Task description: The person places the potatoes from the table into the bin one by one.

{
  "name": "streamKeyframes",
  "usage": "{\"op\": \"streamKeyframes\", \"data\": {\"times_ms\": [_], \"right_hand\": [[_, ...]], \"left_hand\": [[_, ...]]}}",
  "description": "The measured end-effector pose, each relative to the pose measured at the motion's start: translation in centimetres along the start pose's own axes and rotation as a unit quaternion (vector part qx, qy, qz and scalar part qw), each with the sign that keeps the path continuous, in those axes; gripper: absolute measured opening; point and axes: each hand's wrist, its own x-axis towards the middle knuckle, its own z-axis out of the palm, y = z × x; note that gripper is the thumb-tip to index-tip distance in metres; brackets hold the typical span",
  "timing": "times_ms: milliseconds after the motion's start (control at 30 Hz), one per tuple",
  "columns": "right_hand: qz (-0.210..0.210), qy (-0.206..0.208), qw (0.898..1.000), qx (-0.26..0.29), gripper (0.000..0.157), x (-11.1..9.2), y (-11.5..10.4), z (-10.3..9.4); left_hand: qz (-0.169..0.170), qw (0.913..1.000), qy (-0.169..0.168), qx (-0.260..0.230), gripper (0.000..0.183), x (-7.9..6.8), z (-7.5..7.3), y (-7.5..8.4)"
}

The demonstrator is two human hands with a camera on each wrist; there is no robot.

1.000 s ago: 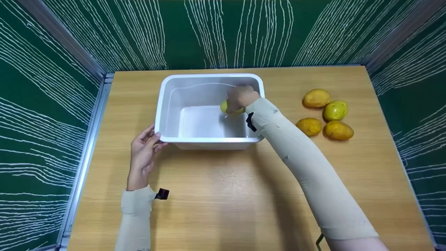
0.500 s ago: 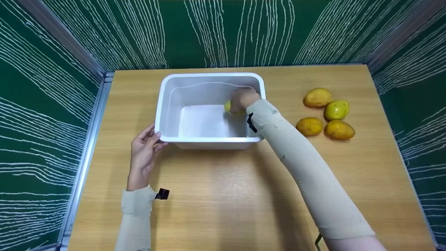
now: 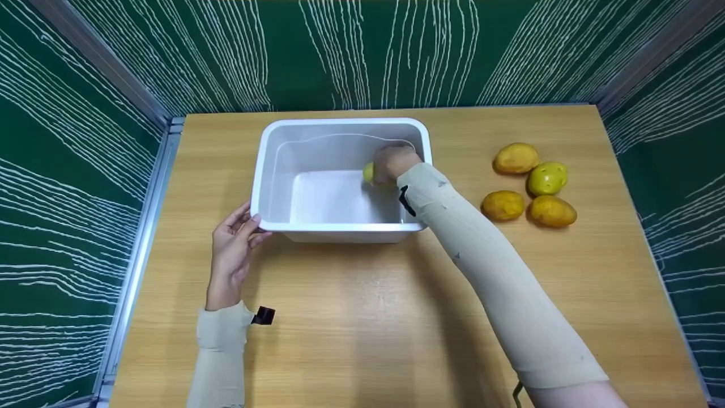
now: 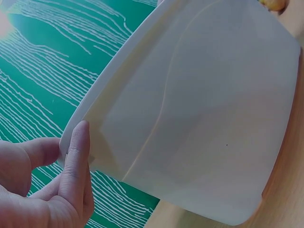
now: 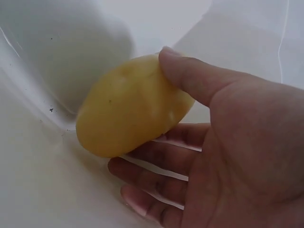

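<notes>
A white plastic tub (image 3: pixel 340 228) stands on the wooden table. At its near left corner my left hand (image 3: pixel 231 249) pinches the rim; in the left wrist view, the left hand (image 4: pixel 57 175) has thumb and fingers on either side of that rim. My right hand (image 3: pixel 392 163) is down inside the tub at its right side, gripping a yellow potato (image 5: pixel 128 107). The right wrist view shows the right hand (image 5: pixel 223 142) with its thumb on top of the potato and fingers beneath. From the head view, only one end of this potato (image 3: pixel 368 173) shows.
To the right of the tub lie a greenish-yellow potato (image 3: pixel 547 178) and three brownish-yellow ones, including an upper potato (image 3: pixel 516 158), grouped close together. Green panels with white lines (image 3: pixel 340 56) border the table at the back and sides.
My right hand has shifted slightly to the right inside the tub with the potato, mostly in the first half second. The left hand keeps its place on the rim.
</notes>
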Motion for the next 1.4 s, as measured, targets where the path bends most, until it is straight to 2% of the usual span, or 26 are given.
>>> {"op": "streamKeyframes", "data": {"times_ms": [100, 433, 700, 800, 867, 967, 1067, 1200, 1400], "right_hand": [[-0.017, -0.002, 1.000, -0.025, 0.028, 0.2, 0.2, -0.1], [0.003, -0.015, 1.000, 0.021, 0.016, 0.3, 0.3, 0.2], [0.072, -0.025, 0.993, 0.092, 0.015, 3.5, 1.0, 1.4], [0.071, -0.015, 0.993, 0.092, 0.018, 2.9, 0.8, 1.3], [0.058, -0.007, 0.995, 0.077, 0.021, 1.8, 0.5, 1.0], [0.021, 0.000, 1.000, 0.013, 0.026, 0.9, 0.3, 0.6], [-0.017, 0.004, 0.999, -0.044, 0.026, 0.6, 0.3, 0.5], [-0.032, 0.018, 0.998, -0.049, 0.019, 1.0, 0.4, 0.8], [-0.037, 0.039, 0.997, -0.059, 0.024, -0.1, 0.0, 0.9]], "left_hand": [[0.001, 1.0000, 0.002, 0.000, 0.049, 0.1, 0.0, -0.1], [-0.005, 0.9999, 0.011, 0.000, 0.048, 0.1, 0.1, 0.0], [-0.010, 0.9999, 0.010, 0.002, 0.049, 0.1, 0.0, 0.1], [-0.010, 0.9999, 0.011, 0.002, 0.049, 0.1, 0.0, 0.1], [-0.009, 0.9999, 0.009, 0.002, 0.049, 0.1, 0.1, 0.1], [-0.005, 1.0000, 0.002, -0.002, 0.049, 0.1, 0.1, 0.1], [-0.004, 1.0000, -0.002, -0.004, 0.049, 0.0, 0.1, 0.1], [-0.006, 1.0000, 0.002, -0.002, 0.048, -0.1, 0.1, 0.0], [-0.012, 0.9999, 0.004, -0.006, 0.050, -0.1, 0.1, -0.1]]}}
